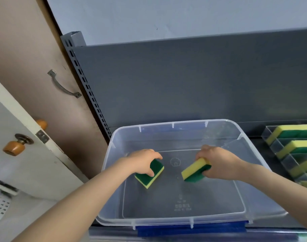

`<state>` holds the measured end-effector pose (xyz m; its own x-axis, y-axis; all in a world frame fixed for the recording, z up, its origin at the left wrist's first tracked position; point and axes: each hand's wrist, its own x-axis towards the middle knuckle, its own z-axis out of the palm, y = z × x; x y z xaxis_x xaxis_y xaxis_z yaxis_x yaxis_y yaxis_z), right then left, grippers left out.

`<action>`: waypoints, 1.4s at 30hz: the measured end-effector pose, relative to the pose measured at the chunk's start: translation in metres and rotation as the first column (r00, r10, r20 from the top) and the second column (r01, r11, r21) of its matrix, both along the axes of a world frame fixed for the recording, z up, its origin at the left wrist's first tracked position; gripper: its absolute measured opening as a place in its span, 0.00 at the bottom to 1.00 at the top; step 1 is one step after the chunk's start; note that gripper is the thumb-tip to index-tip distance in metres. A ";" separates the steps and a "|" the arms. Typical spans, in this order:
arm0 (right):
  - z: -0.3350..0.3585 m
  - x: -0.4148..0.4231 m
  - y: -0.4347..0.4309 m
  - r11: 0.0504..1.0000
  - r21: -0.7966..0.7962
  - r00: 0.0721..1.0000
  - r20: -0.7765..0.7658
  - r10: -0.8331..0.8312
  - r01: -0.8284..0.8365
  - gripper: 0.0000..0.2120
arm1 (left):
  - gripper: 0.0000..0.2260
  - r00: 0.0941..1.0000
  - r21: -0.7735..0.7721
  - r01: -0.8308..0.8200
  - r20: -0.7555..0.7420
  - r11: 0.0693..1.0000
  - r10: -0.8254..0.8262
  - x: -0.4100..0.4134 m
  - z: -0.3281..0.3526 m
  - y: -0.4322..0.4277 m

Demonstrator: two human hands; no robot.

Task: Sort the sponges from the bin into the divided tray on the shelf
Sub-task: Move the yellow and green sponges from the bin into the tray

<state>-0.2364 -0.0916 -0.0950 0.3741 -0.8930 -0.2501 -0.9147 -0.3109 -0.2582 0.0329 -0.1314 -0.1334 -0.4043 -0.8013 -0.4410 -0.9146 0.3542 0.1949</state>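
A clear plastic bin [264, 173] with blue latches sits on the grey shelf in front of me. Inside it, my left hand [143, 161] grips a sponge [149, 178] lying green side up, yellow underneath. My right hand [219, 162] holds a second sponge [195, 170], tilted on its edge with the yellow foam facing me. At the right edge stands the clear divided tray [273, 145], with several green-and-yellow sponges [292, 132] standing in its compartments.
A slotted grey shelf upright [87, 88] and grey back panel rise behind the bin. Left of it are a brown door with a metal handle [63, 86] and a white door with an orange knob [14, 147].
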 end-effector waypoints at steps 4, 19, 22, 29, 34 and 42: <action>0.000 -0.005 0.002 1.000 -0.005 0.999 0.037 -0.021 0.021 0.17 | 0.27 0.995 -0.053 0.000 0.098 0.999 0.006 -0.011 0.000 0.004; 0.025 -0.008 0.031 0.937 -0.220 0.945 0.245 -0.218 0.273 0.20 | 0.15 0.921 -0.327 -0.280 -0.359 0.903 0.155 -0.020 0.057 0.026; 0.029 -0.010 0.042 0.919 -0.267 0.938 0.269 -0.218 0.290 0.20 | 0.17 0.904 -0.348 -0.285 -0.409 0.893 0.129 -0.029 0.067 0.035; 0.041 -0.028 0.065 0.890 -0.335 0.932 0.293 -0.213 0.309 0.22 | 0.16 0.898 -0.365 -0.264 -0.431 0.893 0.089 -0.051 0.085 0.057; 0.055 -0.051 0.077 0.874 -0.341 0.909 0.352 -0.223 0.347 0.23 | 0.17 0.889 -0.403 -0.261 -0.454 0.877 0.056 -0.077 0.105 0.071; 0.086 -0.116 0.088 0.850 -0.393 0.869 0.474 -0.140 0.351 0.19 | 0.16 0.870 -0.507 -0.299 -0.493 0.808 0.013 -0.145 0.133 0.091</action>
